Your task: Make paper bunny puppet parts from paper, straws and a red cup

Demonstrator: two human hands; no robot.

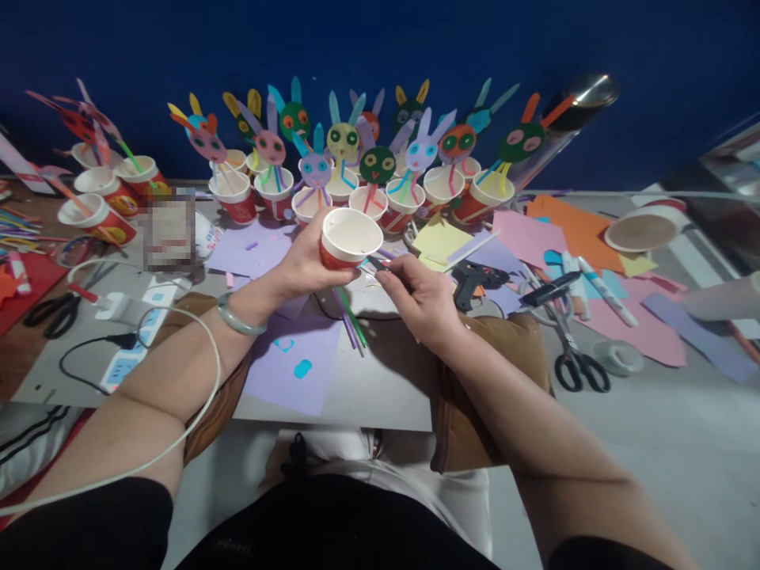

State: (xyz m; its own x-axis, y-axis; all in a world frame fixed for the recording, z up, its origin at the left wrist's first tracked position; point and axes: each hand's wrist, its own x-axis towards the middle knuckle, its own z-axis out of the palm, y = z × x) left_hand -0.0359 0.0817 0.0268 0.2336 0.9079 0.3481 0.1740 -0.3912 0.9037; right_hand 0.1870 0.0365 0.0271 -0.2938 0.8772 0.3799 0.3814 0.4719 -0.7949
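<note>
My left hand (305, 257) is closed around a red paper cup (350, 237) with a white inside, its mouth tilted towards me. My right hand (421, 297) pinches a slim dark tool (378, 264), whose tip meets the cup's lower right side. The tool's kind is too small to make out. Below the cup lie purple and green straws (350, 321) on the table. Purple paper (297, 360) with small blue cut-outs (302, 369) lies below my left hand. A black glue gun (475, 281) rests just right of my right hand.
Several cups with paper rabbit heads (421, 154) stand along the blue wall. Scissors (573, 356), a tape roll (617, 358), white markers (606, 289) and coloured paper (573, 229) lie to the right. A power strip (136, 336) and cables are at left, one cable crossing my left arm.
</note>
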